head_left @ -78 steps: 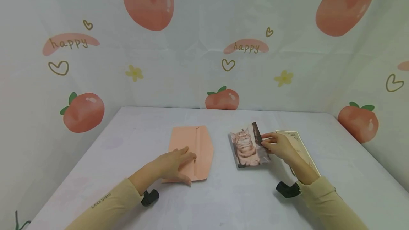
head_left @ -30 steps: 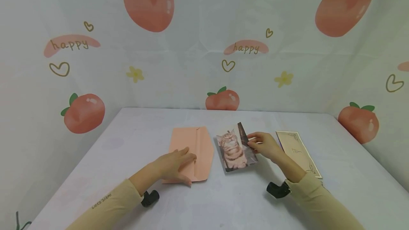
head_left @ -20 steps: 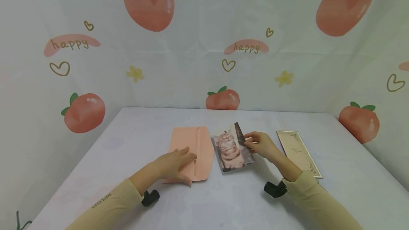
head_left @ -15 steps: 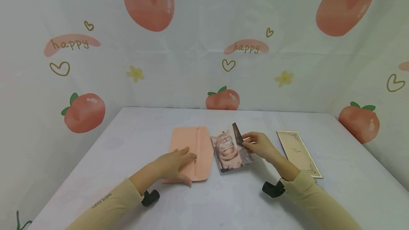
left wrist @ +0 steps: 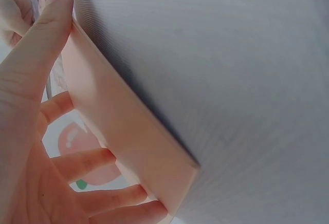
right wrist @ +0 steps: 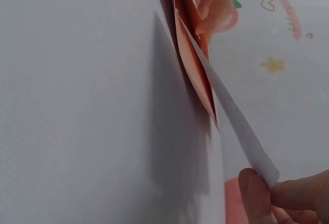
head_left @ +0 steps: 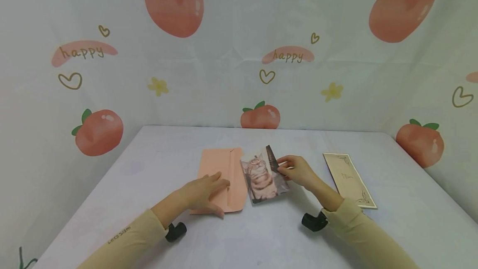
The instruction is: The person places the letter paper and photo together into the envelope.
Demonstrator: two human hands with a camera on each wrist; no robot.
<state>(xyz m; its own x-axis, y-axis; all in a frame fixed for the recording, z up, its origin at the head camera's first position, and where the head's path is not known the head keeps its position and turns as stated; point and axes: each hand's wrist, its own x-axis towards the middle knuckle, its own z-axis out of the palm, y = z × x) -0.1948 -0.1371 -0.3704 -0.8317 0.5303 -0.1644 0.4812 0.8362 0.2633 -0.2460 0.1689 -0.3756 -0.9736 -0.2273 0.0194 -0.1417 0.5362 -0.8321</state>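
Observation:
A peach-coloured envelope (head_left: 238, 179) lies in the middle of the table, its pointed flap unfolded toward the right. My left hand (head_left: 201, 193) rests on it with spread fingers, the fingertips near the mouth edge and the thumb by the near edge. My right hand (head_left: 296, 171) pinches the right edge of a card with a cat picture (head_left: 259, 179). That card is tilted, and its left edge overlaps the envelope's flap. In the right wrist view, the far end of the card (right wrist: 234, 113) reaches the gaping envelope (right wrist: 191, 70); how far in it sits cannot be told.
To the right of my right hand lies a beige card with a dark ornamental border (head_left: 347, 177). Black wrist-worn pieces (head_left: 315, 221) hang below both wrists. A white curtain (head_left: 231, 86) printed with fruit and hearts stands behind the table.
My right hand has carried the cat card leftward, from beside the beige card to over the envelope's flap. My left hand and the envelope have stayed in place.

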